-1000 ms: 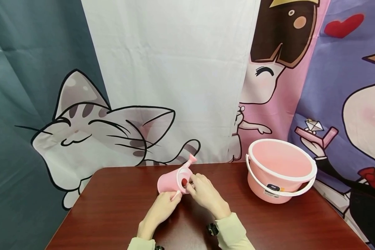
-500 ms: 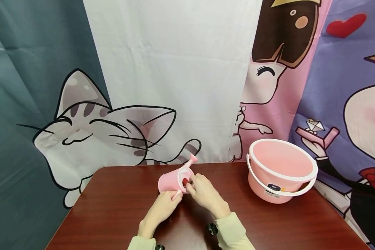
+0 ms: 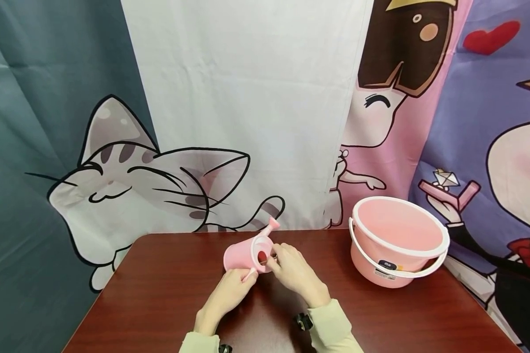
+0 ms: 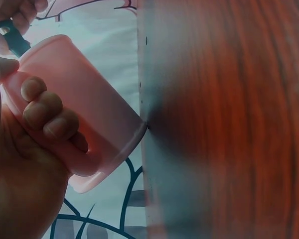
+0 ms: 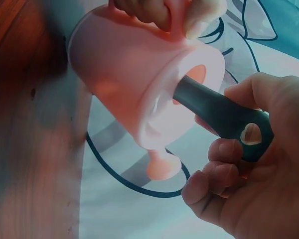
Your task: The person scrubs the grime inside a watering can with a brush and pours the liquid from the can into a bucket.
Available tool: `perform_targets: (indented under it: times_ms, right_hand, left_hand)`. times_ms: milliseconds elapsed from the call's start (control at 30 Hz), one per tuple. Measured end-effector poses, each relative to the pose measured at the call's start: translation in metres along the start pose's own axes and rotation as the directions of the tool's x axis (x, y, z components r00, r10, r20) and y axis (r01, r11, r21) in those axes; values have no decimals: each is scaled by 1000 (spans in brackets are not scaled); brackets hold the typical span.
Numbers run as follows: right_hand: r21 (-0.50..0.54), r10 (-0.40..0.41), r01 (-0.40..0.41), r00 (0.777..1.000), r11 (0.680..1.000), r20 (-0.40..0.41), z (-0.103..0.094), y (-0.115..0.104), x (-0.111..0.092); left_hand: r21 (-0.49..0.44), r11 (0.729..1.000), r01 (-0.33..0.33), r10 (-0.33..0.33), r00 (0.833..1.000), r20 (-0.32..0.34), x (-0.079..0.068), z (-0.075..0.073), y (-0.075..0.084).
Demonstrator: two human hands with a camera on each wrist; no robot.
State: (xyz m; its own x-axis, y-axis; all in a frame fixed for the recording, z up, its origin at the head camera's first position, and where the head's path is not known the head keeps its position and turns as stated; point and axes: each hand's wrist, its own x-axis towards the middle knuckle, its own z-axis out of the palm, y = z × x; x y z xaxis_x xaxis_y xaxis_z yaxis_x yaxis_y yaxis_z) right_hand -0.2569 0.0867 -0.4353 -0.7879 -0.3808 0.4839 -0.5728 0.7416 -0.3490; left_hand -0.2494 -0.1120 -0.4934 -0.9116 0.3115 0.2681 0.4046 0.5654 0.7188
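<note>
– Near the red-brown wooden table's (image 3: 168, 289) far edge, what's tilting?
– Pink plastic watering can (image 3: 240, 256). Left hand (image 3: 233, 288) is grasping it by the handle (image 4: 84, 163).
– And the right hand (image 3: 297, 270)?
– It's pinching a dark, heart-marked tool (image 5: 214, 110), which is reaching into the can.

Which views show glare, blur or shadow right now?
Head: evenly lit, fairly sharp, a pale sheen on the tabletop near the bottom edge; left wrist: dim, with a soft dark patch on the tabletop beside the watering can; right wrist: tabletop blurred at left, but the dark handle and its heart mark fairly clear.
</note>
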Motion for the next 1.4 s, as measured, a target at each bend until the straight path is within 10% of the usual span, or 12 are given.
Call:
perform_targets:
  times_ms: [767, 1400]
  right_hand:
    - [-10, -17, 16, 997, 1000, -73, -21, -2, 1]
    - [7, -18, 18, 1000, 1000, -19, -1, -1, 1]
  left_hand:
    - [-9, 1000, 30, -30, 1000, 7, 1, -1, 1]
    - [11, 1000, 28, -28, 1000, -14, 1, 1, 1]
